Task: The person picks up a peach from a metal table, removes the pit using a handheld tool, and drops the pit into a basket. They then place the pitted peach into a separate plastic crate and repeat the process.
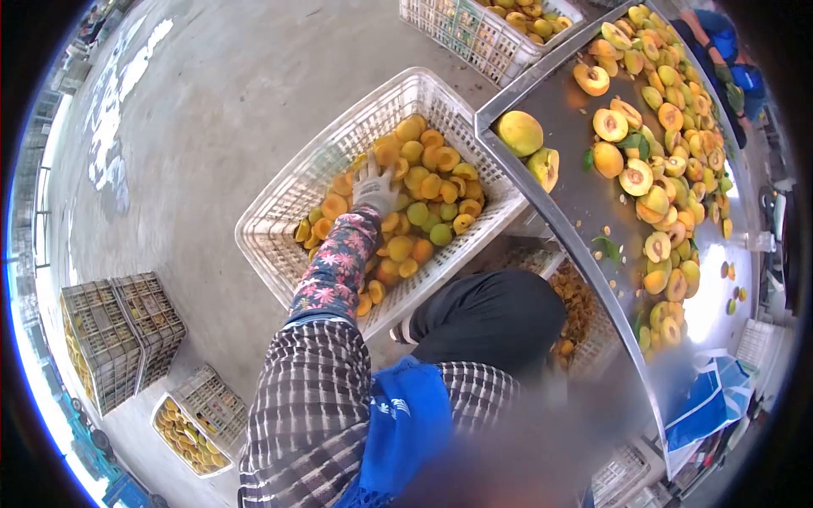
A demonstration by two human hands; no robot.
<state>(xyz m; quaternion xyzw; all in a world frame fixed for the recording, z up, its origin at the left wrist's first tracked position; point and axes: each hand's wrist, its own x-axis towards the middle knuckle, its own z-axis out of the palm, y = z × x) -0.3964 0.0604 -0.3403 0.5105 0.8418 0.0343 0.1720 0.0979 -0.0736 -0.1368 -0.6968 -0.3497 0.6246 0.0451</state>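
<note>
My left hand (374, 186), in a pale grey glove, lies on the fruit in a white plastic crate (279, 199). Its fingers are spread and touch the halved yellow stone fruit (419, 212), which look like peaches or apricots. I see no piece gripped in that hand. A smeared dark shape (584, 406) at the lower right, close to the camera, may be my right arm; the fingers there cannot be made out. To the right stands a metal-topped table (593, 229) with a raised rim, heaped with cut fruit (669, 186), green leaves and loose pits.
Another fruit crate (474, 38) stands beyond mine, beside the table. Stacked crates (123, 339) and a tilted fruit crate (199, 419) are on the concrete floor at left. Brown scraps (576, 309) lie under the table. A co-worker (728, 63) is across it, and a blue-and-white bag (711, 394) sits at right.
</note>
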